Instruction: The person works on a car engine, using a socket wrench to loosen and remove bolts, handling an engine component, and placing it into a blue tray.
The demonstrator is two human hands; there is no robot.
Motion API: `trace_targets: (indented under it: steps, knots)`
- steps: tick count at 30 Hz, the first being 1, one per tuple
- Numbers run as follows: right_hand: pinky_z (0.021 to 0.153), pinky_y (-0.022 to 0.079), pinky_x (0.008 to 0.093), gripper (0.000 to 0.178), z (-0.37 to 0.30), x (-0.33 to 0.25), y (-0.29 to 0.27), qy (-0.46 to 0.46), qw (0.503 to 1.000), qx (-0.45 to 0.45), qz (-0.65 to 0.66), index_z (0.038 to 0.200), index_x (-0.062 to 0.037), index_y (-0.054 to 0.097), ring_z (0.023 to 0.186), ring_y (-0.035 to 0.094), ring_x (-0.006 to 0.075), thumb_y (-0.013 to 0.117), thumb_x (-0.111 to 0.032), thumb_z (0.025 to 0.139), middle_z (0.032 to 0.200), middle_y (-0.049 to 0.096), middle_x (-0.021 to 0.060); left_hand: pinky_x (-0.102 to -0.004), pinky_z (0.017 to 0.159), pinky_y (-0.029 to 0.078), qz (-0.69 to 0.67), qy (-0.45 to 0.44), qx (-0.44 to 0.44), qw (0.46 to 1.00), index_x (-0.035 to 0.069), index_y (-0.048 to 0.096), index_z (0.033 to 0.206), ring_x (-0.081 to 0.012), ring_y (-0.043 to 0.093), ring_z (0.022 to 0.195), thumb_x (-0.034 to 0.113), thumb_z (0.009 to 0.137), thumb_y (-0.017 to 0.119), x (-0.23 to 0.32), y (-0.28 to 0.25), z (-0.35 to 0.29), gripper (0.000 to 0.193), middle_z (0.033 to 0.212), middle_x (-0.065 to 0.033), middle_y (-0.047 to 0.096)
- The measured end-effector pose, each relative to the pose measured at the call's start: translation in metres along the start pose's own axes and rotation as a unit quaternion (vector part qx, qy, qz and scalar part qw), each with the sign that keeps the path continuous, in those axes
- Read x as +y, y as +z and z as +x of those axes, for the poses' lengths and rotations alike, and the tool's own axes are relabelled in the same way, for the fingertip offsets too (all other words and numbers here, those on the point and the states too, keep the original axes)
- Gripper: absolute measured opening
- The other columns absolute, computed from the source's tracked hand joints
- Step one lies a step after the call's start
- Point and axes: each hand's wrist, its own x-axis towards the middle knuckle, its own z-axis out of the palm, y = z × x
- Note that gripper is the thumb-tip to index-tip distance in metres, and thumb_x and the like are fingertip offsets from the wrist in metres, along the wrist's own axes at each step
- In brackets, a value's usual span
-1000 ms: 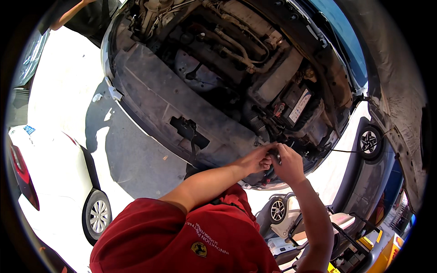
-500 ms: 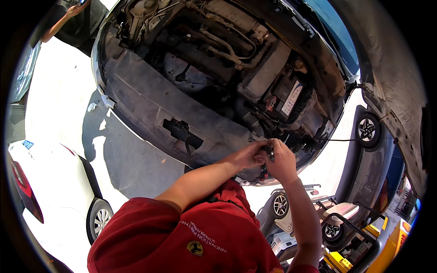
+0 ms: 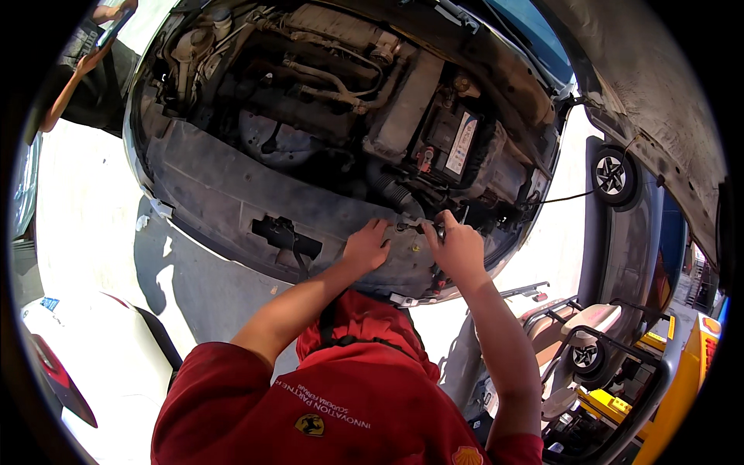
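My right hand (image 3: 459, 246) is closed around a small dark metal hand tool (image 3: 421, 228), which points left, low over the front cover panel (image 3: 325, 201) of an open engine bay. Its exact kind is too small to tell, and its grip end is hidden in my fingers. Just left of the tool's tip, my left hand (image 3: 366, 248) rests on the panel with fingers stretched forward and thumb apart, nothing visible in it. Beyond my hands lies a ribbed black air hose (image 3: 391, 186). The car battery (image 3: 453, 143) with a white label sits farther off, to the right.
The raised hood (image 3: 651, 101) hangs at the right. A wheeled cart (image 3: 597, 329) with yellow parts stands at lower right, near a parked grey car (image 3: 624, 248). A white car (image 3: 93, 349) is at lower left. Another person's arm (image 3: 66, 97) holds a phone at upper left.
My hands were close together at the panel's right front corner. The left has moved away leftward onto the panel; the right has shifted slightly left and forward with the tool. The view has shifted too.
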Motion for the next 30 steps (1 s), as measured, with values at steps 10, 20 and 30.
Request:
trace_targets:
  steps: [10,20,30]
  knots:
    - [0.073,0.053,0.0412,0.027,-0.009,-0.002,0.014,0.081,0.995,-0.050,-0.014,0.105,-0.0069,0.058,0.090,0.066,0.0341,0.070,-0.017,0.083,0.100,0.065,0.0123,-0.0477,0.069,0.055,0.118,0.112,-0.021,0.986,0.013,0.056,0.116,-0.0340,0.067,0.086,0.026,0.087,0.067,-0.005,0.021,0.036,0.033,0.107,-0.0113,0.057]
    - [0.069,0.054,0.0456,0.032,-0.024,0.000,0.015,0.065,0.998,-0.003,-0.024,0.109,-0.0062,0.059,0.083,0.069,0.0355,0.064,-0.031,0.090,0.091,0.070,0.0155,-0.0480,0.068,0.055,0.113,0.106,-0.006,0.988,0.016,0.059,0.111,-0.0350,0.066,0.084,0.028,0.086,0.067,-0.002,0.022,0.035,0.029,0.102,-0.0100,0.058]
    - [0.068,0.054,0.0472,0.028,-0.012,0.000,0.013,0.060,0.998,0.032,-0.005,0.104,-0.0070,0.059,0.078,0.068,0.0405,0.066,-0.030,0.090,0.083,0.070,0.0169,-0.0476,0.070,0.055,0.121,0.084,-0.030,0.989,0.016,0.060,0.114,-0.0344,0.066,0.086,0.030,0.088,0.065,0.006,0.016,0.035,0.030,0.105,-0.0110,0.058]
